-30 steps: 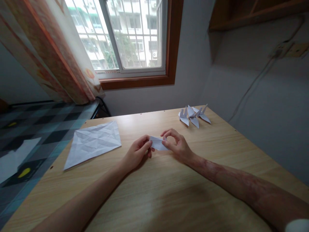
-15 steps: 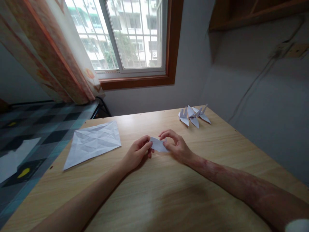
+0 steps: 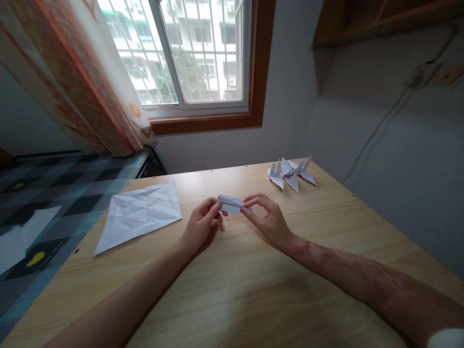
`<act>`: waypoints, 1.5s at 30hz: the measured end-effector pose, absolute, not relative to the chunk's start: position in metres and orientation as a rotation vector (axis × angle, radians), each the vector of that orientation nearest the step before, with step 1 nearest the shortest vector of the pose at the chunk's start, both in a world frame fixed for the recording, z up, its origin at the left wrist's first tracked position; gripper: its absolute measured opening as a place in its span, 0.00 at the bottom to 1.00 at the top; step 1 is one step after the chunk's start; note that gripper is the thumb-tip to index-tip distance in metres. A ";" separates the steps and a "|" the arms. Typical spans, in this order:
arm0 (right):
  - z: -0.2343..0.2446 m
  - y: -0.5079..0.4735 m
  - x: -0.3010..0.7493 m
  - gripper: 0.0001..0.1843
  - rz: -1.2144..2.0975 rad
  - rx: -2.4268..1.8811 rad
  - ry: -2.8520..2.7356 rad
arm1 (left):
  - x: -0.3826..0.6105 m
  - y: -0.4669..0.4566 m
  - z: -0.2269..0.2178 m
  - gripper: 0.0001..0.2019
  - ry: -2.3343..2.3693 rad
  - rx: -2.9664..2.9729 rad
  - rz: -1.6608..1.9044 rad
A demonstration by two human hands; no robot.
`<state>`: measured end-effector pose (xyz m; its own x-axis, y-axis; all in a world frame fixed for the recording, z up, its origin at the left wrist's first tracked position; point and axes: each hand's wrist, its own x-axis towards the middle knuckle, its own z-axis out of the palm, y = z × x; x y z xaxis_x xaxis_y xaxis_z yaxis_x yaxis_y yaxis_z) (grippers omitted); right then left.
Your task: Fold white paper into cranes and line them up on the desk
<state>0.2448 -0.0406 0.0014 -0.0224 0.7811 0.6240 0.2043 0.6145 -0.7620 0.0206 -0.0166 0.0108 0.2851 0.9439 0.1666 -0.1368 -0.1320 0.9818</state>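
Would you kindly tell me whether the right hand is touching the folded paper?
Touching: the head view shows the right hand pinching the right end of the folded paper.

Your folded paper [image 3: 232,206] is white, your counter [image 3: 217,285] pale tan with wood grain, the cloth [image 3: 78,181] checked black, grey and teal.

Clock centred on folded paper strip [image 3: 231,204]: ends covered by left hand [image 3: 201,221] and right hand [image 3: 268,217]. Two o'clock: paper cranes [image 3: 291,183] partly hidden by one another; wall socket [image 3: 425,74] blurred. Nine: loose paper sheet [image 3: 16,244] cut off by edge. Ten: floral curtain [image 3: 68,72], same. Four: white item [image 3: 446,338] cut off, can't be identified.
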 end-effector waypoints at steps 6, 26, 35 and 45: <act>-0.005 -0.038 0.245 0.12 0.719 -0.962 -1.487 | 0.020 -0.018 0.011 0.18 0.825 1.405 1.114; -0.008 -0.034 0.244 0.09 0.999 -0.811 -1.470 | 0.023 -0.027 0.018 0.32 0.735 1.475 1.044; -0.005 -0.035 0.248 0.10 0.878 -0.826 -1.588 | 0.023 -0.023 0.012 0.26 0.796 1.511 1.085; 0.002 -0.041 0.246 0.11 0.687 -0.846 -1.688 | 0.022 -0.021 0.008 0.19 0.852 1.592 1.076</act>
